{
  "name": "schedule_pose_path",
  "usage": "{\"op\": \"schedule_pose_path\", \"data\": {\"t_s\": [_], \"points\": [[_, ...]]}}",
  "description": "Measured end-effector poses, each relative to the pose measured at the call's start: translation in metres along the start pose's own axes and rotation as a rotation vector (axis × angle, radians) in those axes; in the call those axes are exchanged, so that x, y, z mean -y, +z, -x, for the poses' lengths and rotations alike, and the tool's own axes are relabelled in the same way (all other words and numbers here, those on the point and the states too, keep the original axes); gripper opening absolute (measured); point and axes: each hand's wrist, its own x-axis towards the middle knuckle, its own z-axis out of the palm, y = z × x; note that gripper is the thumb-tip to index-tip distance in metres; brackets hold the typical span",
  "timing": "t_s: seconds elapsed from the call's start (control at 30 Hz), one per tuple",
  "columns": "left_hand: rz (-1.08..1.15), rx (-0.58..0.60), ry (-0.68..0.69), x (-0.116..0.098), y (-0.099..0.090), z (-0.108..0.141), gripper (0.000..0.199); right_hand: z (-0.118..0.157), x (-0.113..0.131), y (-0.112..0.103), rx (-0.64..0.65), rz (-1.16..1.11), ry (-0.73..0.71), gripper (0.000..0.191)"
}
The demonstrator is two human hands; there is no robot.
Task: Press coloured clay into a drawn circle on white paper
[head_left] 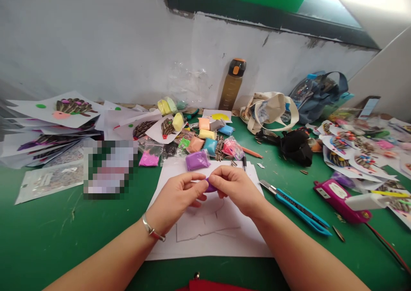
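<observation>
A small lump of purple modelling clay [211, 185] sits at the centre of the view, held just above a white paper sheet [205, 244] with a pencil outline. Most of the lump is hidden by fingers; a short sliver shows, running roughly from 9 o'clock to 3 o'clock, so its full long axis is hard to tell. The left grip [179, 194] and right grip [236, 189] come together on it, fingertips pressing from either side, with neither hand clearly nearer. At 12 o'clock from the lump, a bag of purple clay [197, 160] lies at the paper's top edge. At 4 o'clock from the right grip, a blue craft knife [295, 207] lies on the green surface [64, 235].
</observation>
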Motion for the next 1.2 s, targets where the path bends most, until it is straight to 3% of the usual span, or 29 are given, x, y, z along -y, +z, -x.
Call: {"op": "schedule_pose_path", "data": {"t_s": [0.17, 0.33, 0.53, 0.63, 0.73, 0.87, 1.03, 1.2], "points": [[-0.065, -0.001, 0.049, -0.003, -0.001, 0.001, 0.027, 0.001, -0.001, -0.002, 0.014, 0.009, 0.091, 0.053], [0.028, 0.021, 0.059, -0.001, -0.001, 0.001, 0.029, 0.003, 0.001, 0.001, 0.171, -0.032, 0.154, 0.031], [-0.049, 0.029, 0.057, -0.001, -0.001, 0.001, 0.025, 0.005, 0.002, 0.005, 0.174, 0.001, 0.160, 0.023], [-0.085, 0.000, 0.097, -0.002, -0.001, 0.000, 0.027, 0.005, 0.001, 0.000, 0.206, 0.018, 0.173, 0.023], [-0.072, -0.025, 0.106, -0.002, -0.001, -0.001, 0.027, 0.004, 0.002, -0.005, 0.193, 0.031, 0.186, 0.040], [-0.053, 0.015, 0.087, 0.000, -0.001, -0.001, 0.035, 0.004, 0.003, -0.006, 0.218, 0.018, 0.161, 0.026], [-0.078, 0.066, 0.016, 0.000, -0.002, -0.001, 0.031, 0.005, 0.002, -0.006, 0.243, -0.041, 0.170, 0.025], [0.046, 0.081, 0.003, -0.002, -0.005, -0.002, 0.024, 0.004, 0.003, -0.013, 0.269, -0.033, 0.154, 0.028]]}}
